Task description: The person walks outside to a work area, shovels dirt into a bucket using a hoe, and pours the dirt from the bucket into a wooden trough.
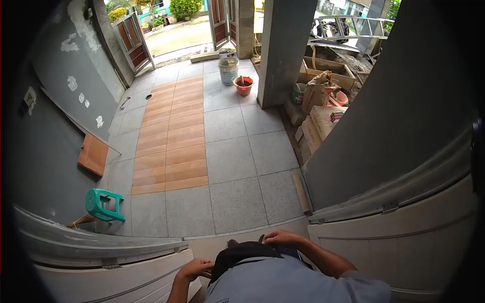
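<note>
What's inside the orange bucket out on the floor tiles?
The orange bucket holds dark material with a handle-like piece sticking up. The material covers the bottom, so that can't be seen.

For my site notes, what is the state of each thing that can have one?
Left hand, fingers bent
Right hand, fingers bent
Black item, between the hands
White doors, open
Gate, open
Orange bucket, upright, dark contents
Gray bucket, upright
Sacks, piled
Green stool, pose unclear
</note>
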Demonstrator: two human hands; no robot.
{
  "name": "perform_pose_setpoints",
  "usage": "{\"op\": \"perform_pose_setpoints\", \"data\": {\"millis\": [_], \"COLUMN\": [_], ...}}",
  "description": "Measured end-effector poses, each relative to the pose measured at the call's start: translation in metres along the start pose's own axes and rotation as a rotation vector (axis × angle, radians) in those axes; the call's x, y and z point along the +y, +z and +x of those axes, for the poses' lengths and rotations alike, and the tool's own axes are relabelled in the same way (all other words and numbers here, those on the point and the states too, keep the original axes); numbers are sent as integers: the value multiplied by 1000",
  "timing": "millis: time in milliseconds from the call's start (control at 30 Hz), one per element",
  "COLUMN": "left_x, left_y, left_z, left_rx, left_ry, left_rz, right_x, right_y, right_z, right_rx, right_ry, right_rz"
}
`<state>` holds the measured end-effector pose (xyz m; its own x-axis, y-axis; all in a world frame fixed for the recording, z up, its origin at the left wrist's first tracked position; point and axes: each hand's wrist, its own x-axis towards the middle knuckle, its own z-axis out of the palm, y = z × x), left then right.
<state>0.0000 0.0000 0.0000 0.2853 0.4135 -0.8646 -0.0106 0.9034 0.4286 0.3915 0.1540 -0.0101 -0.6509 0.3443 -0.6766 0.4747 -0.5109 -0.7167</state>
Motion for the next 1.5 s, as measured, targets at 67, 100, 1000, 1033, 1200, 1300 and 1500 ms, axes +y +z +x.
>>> {"op": "perform_pose_setpoints", "data": {"millis": [67,100,1000,1033,1200,1300,1500], "left_x": [-3,-2,-94,-112,-199,-214,-193], "left_y": [2,2,-89,-93,-112,-114,-144], "left_z": [8,15,146,149,163,149,166], "left_rx": [26,42,442,447,399,370,387], "left_ry": [53,95,88,55,-125,-136,-83], "left_rz": [2,-16,206,206,21,-39,5], "right_x": [2,-3,166,174,221,298,202], "right_y": [-1,-2,-73,-71,-70,-100,-68], "right_z": [1,4,83,80,70,95,89], "right_rx": [-8,-8,567,580,587,401,737], "right_ry": [-19,-33,294,333,400,99,277], "right_rz": [32,30,-138,-97,-15,-588,-71]}}
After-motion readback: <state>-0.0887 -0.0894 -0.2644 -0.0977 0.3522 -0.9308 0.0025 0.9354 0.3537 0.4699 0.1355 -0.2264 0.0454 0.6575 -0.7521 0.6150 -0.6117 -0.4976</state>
